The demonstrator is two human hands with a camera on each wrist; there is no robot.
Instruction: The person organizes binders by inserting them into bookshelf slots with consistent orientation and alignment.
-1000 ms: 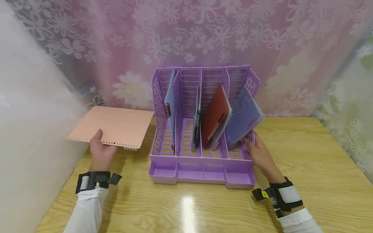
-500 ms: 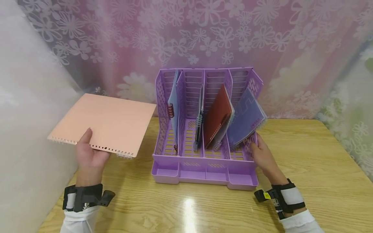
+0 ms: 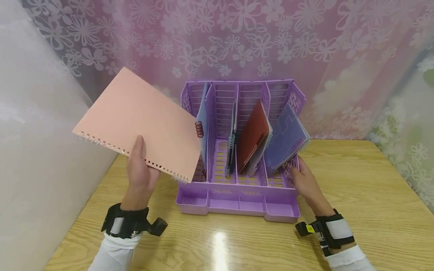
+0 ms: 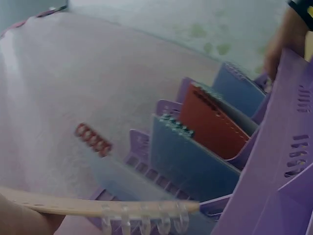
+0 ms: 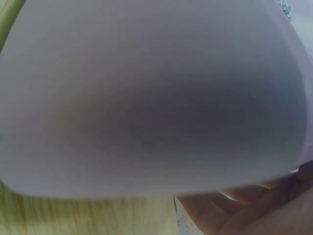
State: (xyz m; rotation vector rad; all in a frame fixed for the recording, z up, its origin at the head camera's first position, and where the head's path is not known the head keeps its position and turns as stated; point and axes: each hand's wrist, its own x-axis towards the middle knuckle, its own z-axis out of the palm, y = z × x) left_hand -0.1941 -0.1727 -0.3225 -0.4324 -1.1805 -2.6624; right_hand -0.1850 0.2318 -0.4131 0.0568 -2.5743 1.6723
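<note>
My left hand [image 3: 140, 173] holds a peach spiral notebook [image 3: 145, 120] by its ring-bound edge, thumb on top of the cover and fingers hidden beneath. The notebook is raised and tilted, its right corner overlapping the left slot of a purple file rack [image 3: 234, 186]. In the left wrist view the notebook's edge and clear rings [image 4: 144, 218] show close to the rack. My right hand [image 3: 306, 184] grips the rack's right side wall near the front. A light blue notebook [image 3: 202, 139] with red rings stands in the leftmost slot.
Other slots hold a dark notebook [image 3: 231, 139] with teal rings, a red-brown notebook [image 3: 252, 139] and a blue notebook [image 3: 286, 137] leaning right. The rack has a low front tray. It stands on a wooden table [image 3: 352, 195] before a floral curtain [image 3: 237, 37], with a white wall at left.
My left hand has lifted the peach notebook and swung it right toward the rack, tilting its far edge up. The right hand keeps its grip on the rack's side.
</note>
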